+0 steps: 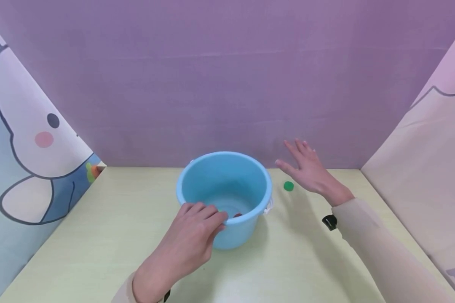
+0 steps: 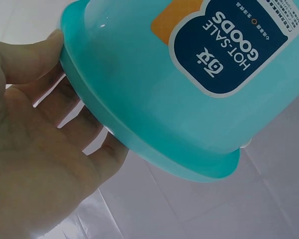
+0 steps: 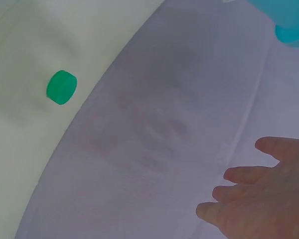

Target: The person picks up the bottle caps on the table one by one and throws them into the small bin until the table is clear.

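A light blue plastic bucket [image 1: 227,235] stands upright on the table, a printed label [image 2: 229,50] on its side in the left wrist view. My left hand [image 1: 191,235] grips the near rim, fingers over the edge and thumb on the outer side. Inside, a small reddish-brown thing [image 1: 237,215] and a bit of green show just past the rim; the rest of them is hidden. My right hand [image 1: 307,170] is raised to the right of the bucket, fingers spread, holding nothing. A green bottle cap [image 1: 288,186] lies on the table below it, apart from the hand.
The pale yellow table [image 1: 98,235] meets a purple cloth wall [image 1: 227,84] right behind the bucket. Cartoon-printed cloths [image 1: 41,134] close off both sides. A white handle fitting [image 1: 268,206] sticks out at the bucket's right. Something black [image 1: 330,221] shows at the right sleeve.
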The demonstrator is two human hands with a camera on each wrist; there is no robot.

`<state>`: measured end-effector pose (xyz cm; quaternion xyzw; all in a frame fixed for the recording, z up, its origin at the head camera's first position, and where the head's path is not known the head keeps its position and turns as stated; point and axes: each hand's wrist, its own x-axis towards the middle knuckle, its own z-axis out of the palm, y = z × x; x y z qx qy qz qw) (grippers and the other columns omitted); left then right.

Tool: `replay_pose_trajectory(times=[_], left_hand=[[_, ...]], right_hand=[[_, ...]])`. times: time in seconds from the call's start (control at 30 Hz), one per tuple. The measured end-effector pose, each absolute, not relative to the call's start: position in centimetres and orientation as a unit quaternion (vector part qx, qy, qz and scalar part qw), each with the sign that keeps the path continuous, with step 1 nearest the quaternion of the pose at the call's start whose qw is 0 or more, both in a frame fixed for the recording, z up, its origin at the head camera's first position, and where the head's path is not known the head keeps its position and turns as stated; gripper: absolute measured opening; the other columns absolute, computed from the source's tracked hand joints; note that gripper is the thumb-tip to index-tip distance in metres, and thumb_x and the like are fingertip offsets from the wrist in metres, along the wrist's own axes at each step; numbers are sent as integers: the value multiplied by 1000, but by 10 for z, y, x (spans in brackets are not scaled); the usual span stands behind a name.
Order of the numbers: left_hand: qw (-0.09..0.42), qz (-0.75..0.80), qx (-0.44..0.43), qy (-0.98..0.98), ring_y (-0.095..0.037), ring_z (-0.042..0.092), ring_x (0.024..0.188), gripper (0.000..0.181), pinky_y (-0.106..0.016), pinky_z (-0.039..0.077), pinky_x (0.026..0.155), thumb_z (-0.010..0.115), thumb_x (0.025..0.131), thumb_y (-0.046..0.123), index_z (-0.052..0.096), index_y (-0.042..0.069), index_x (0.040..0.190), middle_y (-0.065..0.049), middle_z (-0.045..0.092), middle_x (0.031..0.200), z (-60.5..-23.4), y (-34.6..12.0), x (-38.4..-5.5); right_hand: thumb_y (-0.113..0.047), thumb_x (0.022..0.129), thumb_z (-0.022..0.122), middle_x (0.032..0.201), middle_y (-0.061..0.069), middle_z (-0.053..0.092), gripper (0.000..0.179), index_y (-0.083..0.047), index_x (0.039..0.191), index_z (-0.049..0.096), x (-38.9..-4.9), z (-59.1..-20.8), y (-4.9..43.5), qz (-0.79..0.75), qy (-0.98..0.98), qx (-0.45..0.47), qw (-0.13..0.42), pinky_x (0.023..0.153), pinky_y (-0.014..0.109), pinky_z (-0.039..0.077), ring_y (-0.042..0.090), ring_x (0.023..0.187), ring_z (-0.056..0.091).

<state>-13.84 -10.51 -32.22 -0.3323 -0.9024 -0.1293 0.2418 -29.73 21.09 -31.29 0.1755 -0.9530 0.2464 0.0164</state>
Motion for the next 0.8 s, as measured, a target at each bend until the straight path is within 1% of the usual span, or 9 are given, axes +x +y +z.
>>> replay_pose_trajectory(times=[0.3, 0.53, 0.8], left_hand=[[241, -131, -333, -902, -16, 57, 85, 20, -37, 45, 78, 82, 86, 13, 70, 16, 103, 5, 65, 88, -322, -103, -138], [246, -129, -335, -900, -16, 56, 85, 20, -37, 45, 78, 81, 86, 13, 69, 16, 102, 5, 64, 87, -322, -102, -138], [249, -128, -338, -898, -16, 56, 85, 20, -37, 44, 77, 82, 86, 12, 69, 16, 101, 5, 64, 87, -322, -101, -138]], right_hand=[[-68, 100, 39, 168, 23, -3, 89, -13, 164, 11, -309, -327, 216, 241, -956, 164, 1, 117, 66, -7, 44, 153, -13], [-68, 100, 39, 167, 26, 1, 90, -10, 163, 12, -318, -337, 219, 254, -955, 154, -12, 116, 67, -5, 47, 152, -8], [-67, 100, 40, 166, 28, 2, 91, -8, 163, 12, -324, -351, 229, 255, -957, 135, -25, 112, 75, 1, 51, 151, -5]])
